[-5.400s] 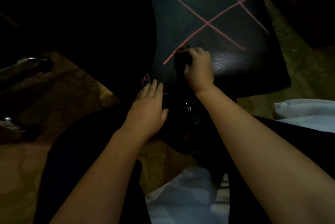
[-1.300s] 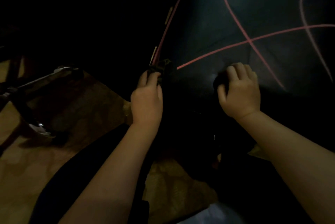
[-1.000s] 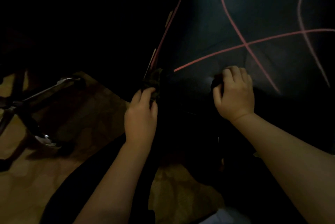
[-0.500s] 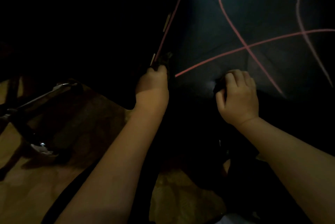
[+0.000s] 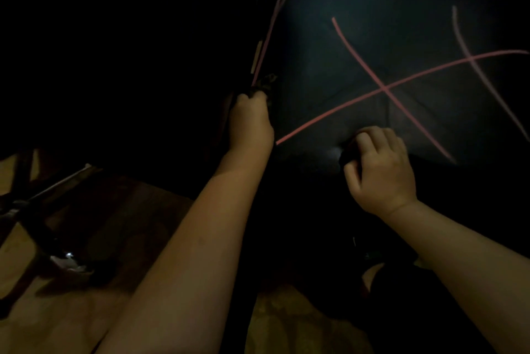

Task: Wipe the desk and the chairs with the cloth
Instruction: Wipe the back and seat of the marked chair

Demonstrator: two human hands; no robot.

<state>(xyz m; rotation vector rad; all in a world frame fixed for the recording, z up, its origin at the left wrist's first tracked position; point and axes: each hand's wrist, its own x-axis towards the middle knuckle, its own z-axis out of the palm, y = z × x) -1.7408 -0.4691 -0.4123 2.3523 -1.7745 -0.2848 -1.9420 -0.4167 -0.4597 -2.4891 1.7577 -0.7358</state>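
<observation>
A person's left grip (image 5: 251, 121) pinches the dark cloth (image 5: 265, 82) against the chair seat (image 5: 358, 46) at its left edge; the right grip (image 5: 381, 170) clutches seemingly more of it near the front. The soft, light fabric likely handles best bunched.

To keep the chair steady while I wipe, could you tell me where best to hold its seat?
Probably the chair seat by its padded front edge, from the near side, fingers curled over the lip: it faces you, clear of the cloth the left hand holds at the left edge. The right hand sits there.
</observation>
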